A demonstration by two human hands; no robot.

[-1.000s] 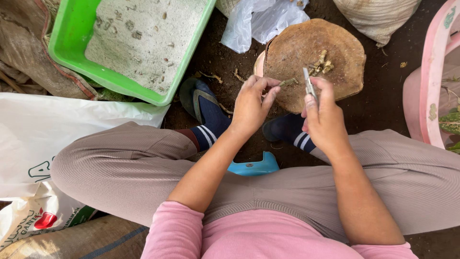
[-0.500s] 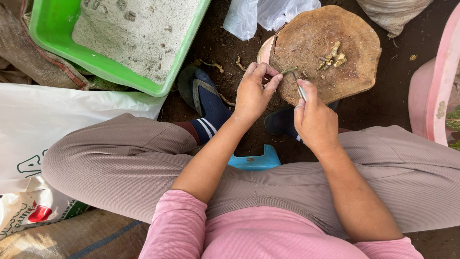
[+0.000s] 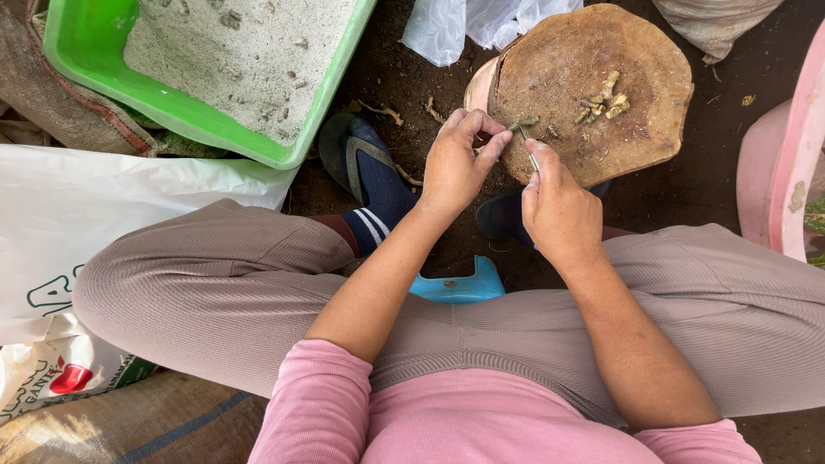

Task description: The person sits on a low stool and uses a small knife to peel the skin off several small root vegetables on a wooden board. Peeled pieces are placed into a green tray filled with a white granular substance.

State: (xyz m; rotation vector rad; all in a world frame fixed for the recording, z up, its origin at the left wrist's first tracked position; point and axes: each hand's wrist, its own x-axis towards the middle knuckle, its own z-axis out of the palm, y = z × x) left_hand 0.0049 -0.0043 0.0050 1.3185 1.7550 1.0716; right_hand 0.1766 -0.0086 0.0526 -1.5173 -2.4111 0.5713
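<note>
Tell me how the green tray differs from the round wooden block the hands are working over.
The green tray is bright plastic and rectangular with raised walls; the wooden block is brown, roundish and flat-topped. The tray holds pale sandy material with small bits scattered in it; the block carries only a small pile of cut pieces. The tray lies away from both hands; the left hand and right hand work at the block's edge. Both sit on dark soil.

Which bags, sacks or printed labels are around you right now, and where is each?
White plastic sack: left, under the knee, green outline print.
Printed bag: lower left, white with a red mark and green lettering.
Brown woven sack: bottom left.
Clear plastic bag: top centre, crumpled.
Pale sack: top right, partly cut off.
No screens or signs.
</note>
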